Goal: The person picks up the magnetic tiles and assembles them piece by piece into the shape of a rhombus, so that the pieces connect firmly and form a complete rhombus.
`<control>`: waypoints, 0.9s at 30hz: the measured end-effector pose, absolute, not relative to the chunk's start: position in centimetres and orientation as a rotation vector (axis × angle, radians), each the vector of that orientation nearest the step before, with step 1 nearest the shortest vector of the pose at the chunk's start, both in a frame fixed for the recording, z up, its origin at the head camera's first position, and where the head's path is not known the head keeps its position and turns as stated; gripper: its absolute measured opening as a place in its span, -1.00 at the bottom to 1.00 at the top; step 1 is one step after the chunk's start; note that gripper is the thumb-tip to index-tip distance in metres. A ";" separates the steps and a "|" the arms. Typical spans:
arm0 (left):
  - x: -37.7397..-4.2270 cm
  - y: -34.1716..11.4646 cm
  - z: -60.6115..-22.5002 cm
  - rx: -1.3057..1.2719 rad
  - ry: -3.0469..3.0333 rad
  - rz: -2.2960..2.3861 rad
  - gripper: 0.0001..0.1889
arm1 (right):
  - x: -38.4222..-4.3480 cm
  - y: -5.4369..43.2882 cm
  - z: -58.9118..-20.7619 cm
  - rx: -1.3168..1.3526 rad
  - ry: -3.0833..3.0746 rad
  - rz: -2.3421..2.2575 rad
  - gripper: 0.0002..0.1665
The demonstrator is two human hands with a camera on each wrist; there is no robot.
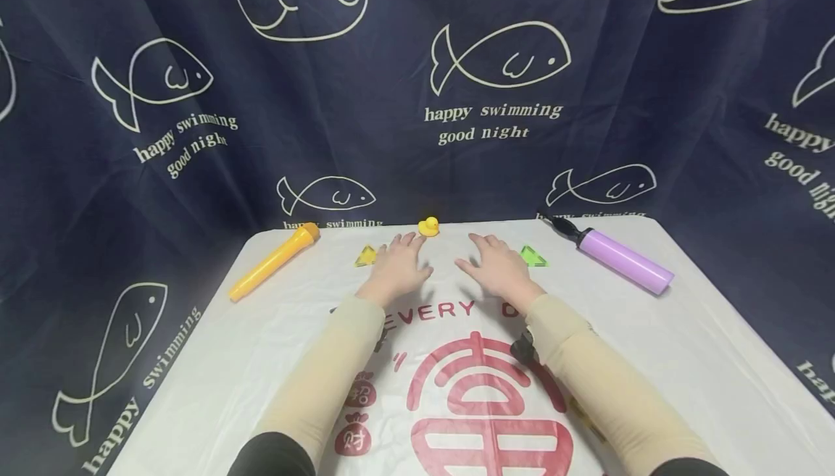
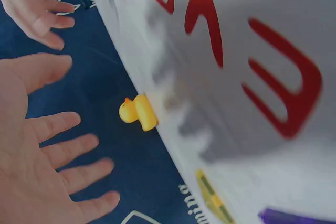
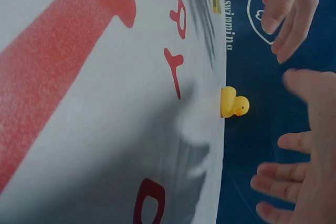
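Both bare hands hover over the white-covered table, holding nothing. My left hand (image 1: 399, 267) is spread, its fingertips close to a small yellow rubber duck (image 1: 428, 227) at the table's far edge. To the right of the duck, my right hand (image 1: 499, 266) has its fingers extended and thumb apart. A yellow triangular piece (image 1: 367, 256) lies just left of the left hand, and a green triangular piece (image 1: 533, 256) just right of the right hand. Both wrist views show the duck beyond the spread fingers, apart from them.
An orange toy microphone (image 1: 274, 262) lies at the table's left. On the right is a purple balloon pump (image 1: 622, 259) with a black nozzle. Red lettering and patterns mark the white tablecloth (image 1: 261, 360). A dark blue curtain (image 1: 404, 135) with fish drawings hangs behind the table.
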State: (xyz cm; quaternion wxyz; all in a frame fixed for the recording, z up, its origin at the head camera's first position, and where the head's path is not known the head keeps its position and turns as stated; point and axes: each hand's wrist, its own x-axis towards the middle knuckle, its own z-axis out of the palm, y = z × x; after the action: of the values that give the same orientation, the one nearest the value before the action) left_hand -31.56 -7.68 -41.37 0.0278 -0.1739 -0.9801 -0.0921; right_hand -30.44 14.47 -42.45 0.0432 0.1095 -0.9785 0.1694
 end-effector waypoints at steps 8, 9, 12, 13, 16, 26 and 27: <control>-29.8 -10.8 -40.5 -0.640 -2.910 -0.318 -0.62 | -29.6 14.6 -41.9 0.448 -2.921 0.615 -0.56; -29.6 -11.2 -40.5 -0.656 -2.903 -0.316 -0.64 | -29.5 14.5 -41.8 0.456 -2.916 0.616 -0.59; -28.9 -12.9 -40.7 -0.713 -2.879 -0.319 -0.67 | -29.1 14.4 -41.5 0.481 -2.900 0.616 -0.65; -28.7 -13.5 -40.7 -0.727 -2.878 -0.335 -0.67 | -29.0 14.4 -41.4 0.494 -2.895 0.619 -0.66; -27.8 -15.5 -40.7 -0.776 -2.871 -0.378 -0.67 | -28.5 14.1 -41.2 0.558 -2.879 0.636 -0.68; -26.2 -20.4 -41.7 -0.889 -2.849 -0.494 -0.68 | -25.4 12.0 -41.3 0.929 -2.842 0.694 -0.68; -26.1 -20.7 -41.9 -0.893 -2.847 -0.510 -0.68 | -25.2 11.8 -41.5 0.982 -2.820 0.692 -0.69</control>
State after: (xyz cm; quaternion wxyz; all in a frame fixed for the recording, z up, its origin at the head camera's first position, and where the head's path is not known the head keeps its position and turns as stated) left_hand -26.10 -20.73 -41.87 0.0573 -0.2947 -0.9389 -0.1682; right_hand -25.22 11.80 -41.53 0.0382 0.3202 -0.9194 0.2255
